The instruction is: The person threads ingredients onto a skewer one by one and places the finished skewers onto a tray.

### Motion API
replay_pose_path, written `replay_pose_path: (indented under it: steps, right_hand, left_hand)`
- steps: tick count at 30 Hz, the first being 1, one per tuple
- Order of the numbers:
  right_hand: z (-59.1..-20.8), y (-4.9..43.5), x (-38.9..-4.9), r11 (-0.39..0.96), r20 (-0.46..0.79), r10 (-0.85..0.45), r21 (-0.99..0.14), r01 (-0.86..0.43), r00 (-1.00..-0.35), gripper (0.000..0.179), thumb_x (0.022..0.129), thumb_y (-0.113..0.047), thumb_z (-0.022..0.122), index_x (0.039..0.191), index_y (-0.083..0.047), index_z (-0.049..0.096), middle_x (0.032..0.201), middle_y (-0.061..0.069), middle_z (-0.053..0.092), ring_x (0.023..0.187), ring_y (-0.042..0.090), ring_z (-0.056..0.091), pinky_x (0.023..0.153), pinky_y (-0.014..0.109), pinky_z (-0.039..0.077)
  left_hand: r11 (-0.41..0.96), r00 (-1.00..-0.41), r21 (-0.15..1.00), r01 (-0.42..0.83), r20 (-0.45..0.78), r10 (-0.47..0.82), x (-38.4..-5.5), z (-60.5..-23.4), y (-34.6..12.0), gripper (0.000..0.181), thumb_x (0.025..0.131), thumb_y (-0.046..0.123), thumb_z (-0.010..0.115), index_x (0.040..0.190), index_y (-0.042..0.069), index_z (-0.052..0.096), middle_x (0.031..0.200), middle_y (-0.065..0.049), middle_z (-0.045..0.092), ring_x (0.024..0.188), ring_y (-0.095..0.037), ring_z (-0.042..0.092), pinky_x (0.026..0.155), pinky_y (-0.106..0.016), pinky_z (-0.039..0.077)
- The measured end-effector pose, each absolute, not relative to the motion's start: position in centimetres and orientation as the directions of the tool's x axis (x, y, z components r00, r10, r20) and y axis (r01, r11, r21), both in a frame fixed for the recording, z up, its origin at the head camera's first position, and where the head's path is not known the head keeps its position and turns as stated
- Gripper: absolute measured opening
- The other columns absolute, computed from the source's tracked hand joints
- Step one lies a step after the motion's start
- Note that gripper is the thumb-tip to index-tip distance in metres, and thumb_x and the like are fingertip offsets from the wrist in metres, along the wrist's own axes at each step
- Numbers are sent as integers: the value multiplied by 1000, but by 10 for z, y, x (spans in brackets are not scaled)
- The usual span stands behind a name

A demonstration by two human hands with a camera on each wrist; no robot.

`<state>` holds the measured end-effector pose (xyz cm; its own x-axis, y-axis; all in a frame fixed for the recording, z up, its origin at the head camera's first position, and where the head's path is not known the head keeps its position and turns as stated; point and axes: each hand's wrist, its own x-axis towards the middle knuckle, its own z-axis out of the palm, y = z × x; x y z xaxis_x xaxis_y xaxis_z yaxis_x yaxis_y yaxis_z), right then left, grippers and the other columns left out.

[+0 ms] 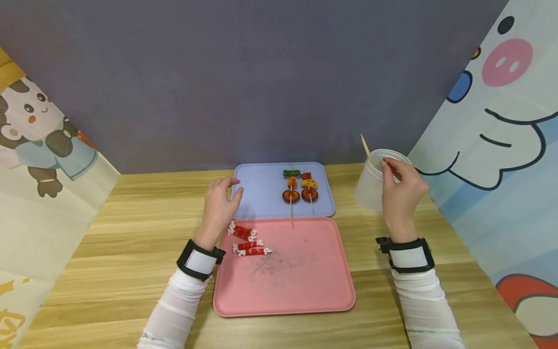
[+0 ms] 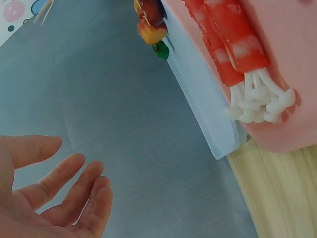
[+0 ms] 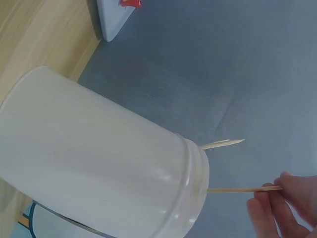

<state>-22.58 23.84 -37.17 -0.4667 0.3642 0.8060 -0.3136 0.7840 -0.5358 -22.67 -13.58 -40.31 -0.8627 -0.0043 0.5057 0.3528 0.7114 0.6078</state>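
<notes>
My right hand is at the mouth of a white cup. Between its thumb and fingers it pinches a wooden skewer, whose lower part is hidden inside the cup. Another light wooden skewer tip leans out over the rim beside it. Over the left edge of the pale blue tray hovers my left hand, fingers relaxed and holding nothing. Below it, several red rolls with white mushroom ends lie at the upper left of the pink tray.
Two loaded skewers lie on the right part of the blue tray, each with a brown round piece; one also bears a green piece, the other a red one. A grey wall rises behind the wooden table.
</notes>
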Motion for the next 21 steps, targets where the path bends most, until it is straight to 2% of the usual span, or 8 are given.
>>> replay_pose_path:
  steps: [5, 14, 21]
  right_hand:
    - [-368, 238, -222, 774, 815, 371, -536, -338, -445, 27, 90, -25, 64, 97, -1, 74, 91, 18, 72, 83, 29, 68, 80, 1, 42]
    - [-349, 229, -206, 740, 834, 415, -542, -397, -364, 22, 88, -23, 67, 96, -4, 76, 91, 13, 73, 82, 26, 68, 77, 7, 48]
    - [-338, 223, -194, 702, 840, 467, -542, -463, -275, 18, 85, -20, 71, 92, -5, 77, 89, 10, 74, 82, 2, 65, 75, 11, 51]
  left_hand:
    - [711, -855, 602, 363, 518, -3, -228, -402, -134, 20, 88, 13, 65, 102, 0, 67, 103, -17, 67, 97, -32, 57, 85, -45, 45]
    - [703, -830, 593, 392, 558, -8, -235, -393, -123, 19, 87, 15, 66, 100, 1, 68, 100, -15, 68, 91, -31, 58, 82, -43, 46]
    - [679, -832, 616, 400, 554, -12, -238, -388, -114, 19, 87, 15, 66, 101, 1, 67, 100, -15, 67, 92, -30, 58, 80, -42, 48]
